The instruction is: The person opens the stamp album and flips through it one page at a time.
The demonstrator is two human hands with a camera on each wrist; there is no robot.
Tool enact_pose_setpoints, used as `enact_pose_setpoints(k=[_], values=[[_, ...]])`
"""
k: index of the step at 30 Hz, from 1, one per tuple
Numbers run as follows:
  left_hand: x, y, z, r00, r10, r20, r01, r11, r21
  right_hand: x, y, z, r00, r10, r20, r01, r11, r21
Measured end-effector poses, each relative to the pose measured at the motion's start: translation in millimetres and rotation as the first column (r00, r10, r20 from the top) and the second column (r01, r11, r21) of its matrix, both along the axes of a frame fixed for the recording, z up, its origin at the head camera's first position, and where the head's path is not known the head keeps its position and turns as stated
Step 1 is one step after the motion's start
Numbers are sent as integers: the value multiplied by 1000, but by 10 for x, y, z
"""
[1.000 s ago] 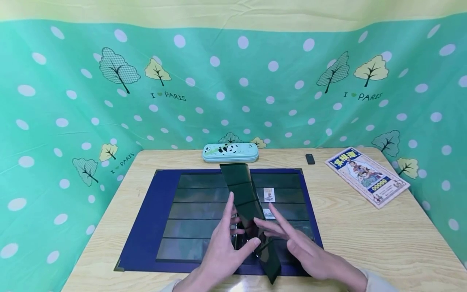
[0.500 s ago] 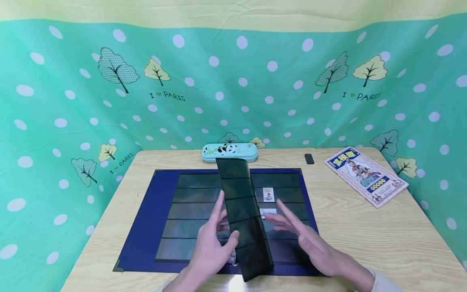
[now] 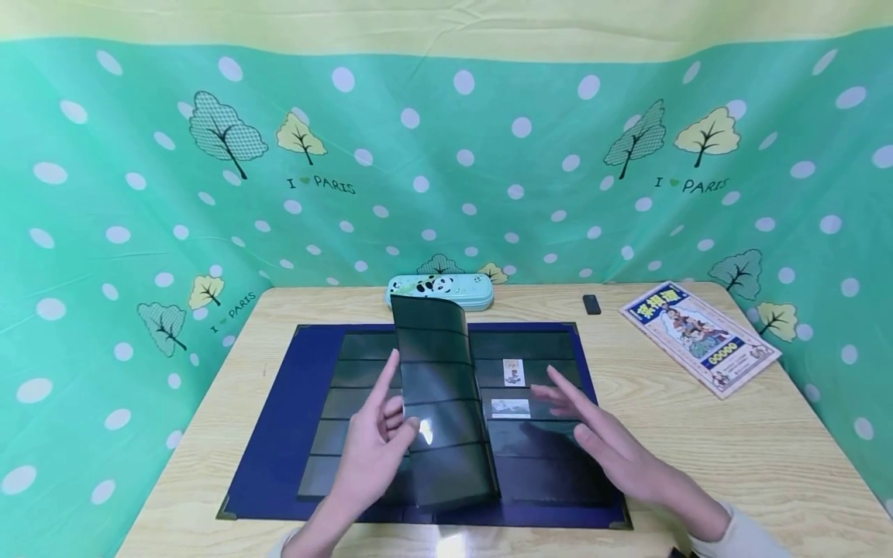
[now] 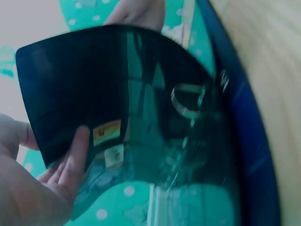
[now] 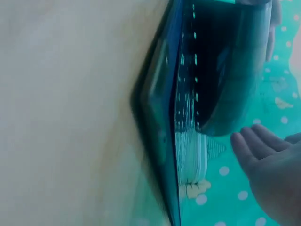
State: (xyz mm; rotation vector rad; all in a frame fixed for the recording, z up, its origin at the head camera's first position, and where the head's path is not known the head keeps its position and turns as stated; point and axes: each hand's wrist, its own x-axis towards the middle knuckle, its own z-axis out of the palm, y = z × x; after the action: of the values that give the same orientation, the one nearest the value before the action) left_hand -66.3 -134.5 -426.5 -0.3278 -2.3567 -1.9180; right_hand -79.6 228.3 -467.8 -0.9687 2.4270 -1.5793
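Observation:
A blue stamp album (image 3: 268, 434) lies spread on the table, its black pages divided into strip pockets. One page (image 3: 439, 387) stands lifted and bowed over the middle. My left hand (image 3: 370, 446) pinches that page's left edge, thumb on the near face and fingers behind it; the left wrist view shows the same grip on the page (image 4: 70, 84). On the right-hand page sit two stamps, an upright one (image 3: 513, 373) and a wide one (image 3: 511, 408). My right hand (image 3: 617, 453), fingers extended and holding nothing, hovers over the right-hand page's edge.
Behind the album is a light-blue panda pencil case (image 3: 467, 292). A small black object (image 3: 591, 304) lies to its right, and a colourful printed booklet (image 3: 701, 339) at the far right. A green dotted curtain (image 3: 488, 170) encloses the table.
My left hand has carried the page leftward, turning it over from the right and uncovering the wide stamp. My right hand has come off the page and drawn back to the right.

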Motion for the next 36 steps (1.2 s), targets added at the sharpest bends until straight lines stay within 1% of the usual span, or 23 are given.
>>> enact_pose_setpoints(k=[3,5,8,10,12,15,19,21,24,28,31,33,36], values=[[-45,-114,43,1000,-3,28,2,1000,20,-39,58,-1,998,-58,40,52,991,120],[-78,-193,58,1000,-4,29,3,1000,24,-65,102,-1,995,-84,61,70,975,210],[-132,-318,67,999,-4,38,3,1000,25,-109,164,-7,992,-91,83,61,950,307],[-170,-398,57,999,-3,37,3,1000,19,-135,197,-16,992,-88,92,51,936,349],[-209,-486,50,998,-22,60,20,1000,23,-157,230,-30,992,-82,95,40,924,379],[-267,-620,28,992,-83,99,77,995,58,-178,278,-55,994,-68,83,27,909,415],[-329,-767,-7,976,-171,137,151,978,145,-185,335,-87,997,-38,71,2,892,452],[-346,-820,-25,967,-205,150,173,964,204,-186,351,-99,997,-20,69,-15,884,467],[-369,-871,-56,955,-246,164,189,935,299,-184,356,-112,998,1,65,-32,872,489],[-413,-906,-111,949,-264,171,180,901,394,-183,352,-119,999,17,39,-34,863,504],[-445,-925,-155,951,-258,169,162,885,436,-186,354,-116,999,26,23,-34,863,503],[-457,-937,-177,952,-252,171,151,879,452,-189,356,-116,999,38,10,-38,863,503],[-465,-947,-186,954,-238,185,131,880,456,-186,360,-118,999,42,3,-38,862,505]])
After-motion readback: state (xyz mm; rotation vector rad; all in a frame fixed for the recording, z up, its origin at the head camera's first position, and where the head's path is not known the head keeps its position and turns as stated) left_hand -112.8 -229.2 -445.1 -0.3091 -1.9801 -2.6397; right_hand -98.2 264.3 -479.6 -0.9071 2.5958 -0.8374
